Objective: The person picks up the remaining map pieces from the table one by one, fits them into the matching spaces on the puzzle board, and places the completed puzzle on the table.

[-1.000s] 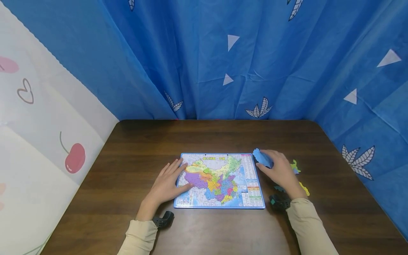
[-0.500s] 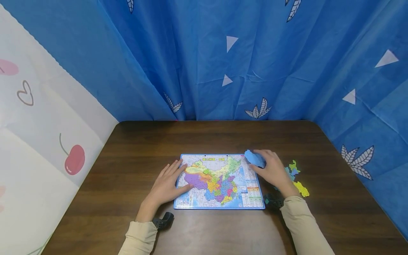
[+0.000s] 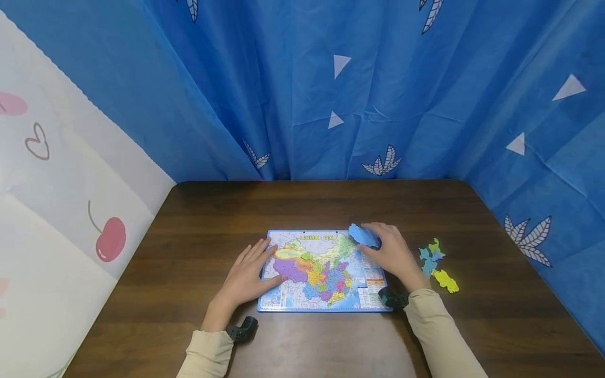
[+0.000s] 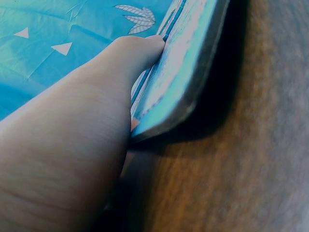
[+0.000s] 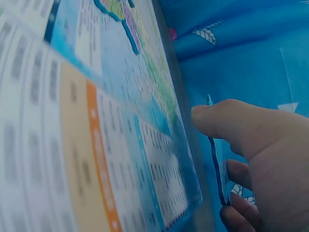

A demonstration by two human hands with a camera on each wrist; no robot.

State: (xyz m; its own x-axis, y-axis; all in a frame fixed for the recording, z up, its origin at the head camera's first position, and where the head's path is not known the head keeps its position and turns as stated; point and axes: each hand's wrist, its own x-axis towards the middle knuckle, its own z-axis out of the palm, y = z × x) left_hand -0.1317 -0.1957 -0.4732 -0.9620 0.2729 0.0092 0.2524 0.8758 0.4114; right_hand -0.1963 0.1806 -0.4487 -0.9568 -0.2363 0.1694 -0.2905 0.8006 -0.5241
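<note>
A map puzzle board (image 3: 293,300) with a blue rim lies on the table in the head view, printed with a coloured map and side tables. My left hand (image 3: 248,273) rests on its left edge, fingers spread; in the left wrist view the thumb (image 4: 140,50) lies on the board's surface. Above the board's upper right corner my right hand (image 3: 389,252) pinches a light blue puzzle piece (image 3: 363,235). The right wrist view has that piece (image 5: 219,164) edge-on between thumb and fingers, apart from the board (image 5: 159,125).
Right of the board lie several loose puzzle pieces, among them a yellow one (image 3: 446,281), a blue one (image 3: 429,265) and a green one (image 3: 435,245). A blue curtain (image 3: 302,105) hangs behind the brown wooden table (image 3: 212,205).
My right hand has moved left with the light blue puzzle piece, from beside the board to over its upper right corner, uncovering the loose pieces. My left hand has stayed in place.
</note>
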